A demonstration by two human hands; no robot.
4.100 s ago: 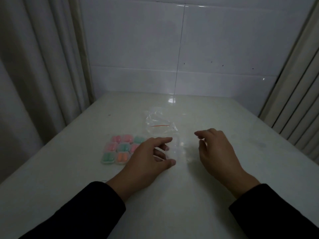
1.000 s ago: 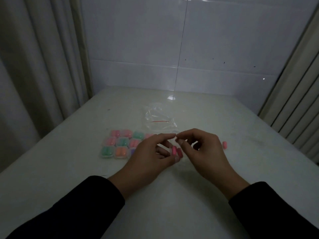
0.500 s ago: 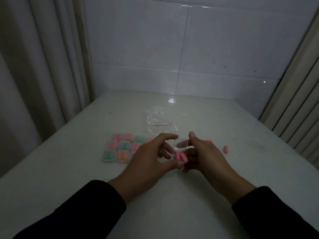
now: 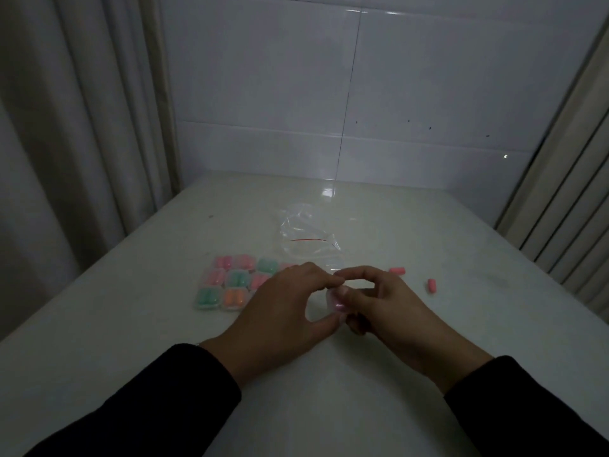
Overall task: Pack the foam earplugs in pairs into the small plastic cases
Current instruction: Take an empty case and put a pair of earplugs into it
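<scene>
We hold one little case with both hands.

Our left hand (image 4: 283,311) and right hand (image 4: 389,308) pinch the clear case (image 4: 336,300) above the table (image 4: 131,341). Two loose pink earplugs (image 4: 397,270) lie right; about eight filled cases (image 4: 227,285) sit left.

No readable text, label, brand, number or sign appears anywhere; the dim light shows only unmarked surfaces.

Two loose earplugs (image 4: 396,270), one bag (image 4: 309,240)
</scene>
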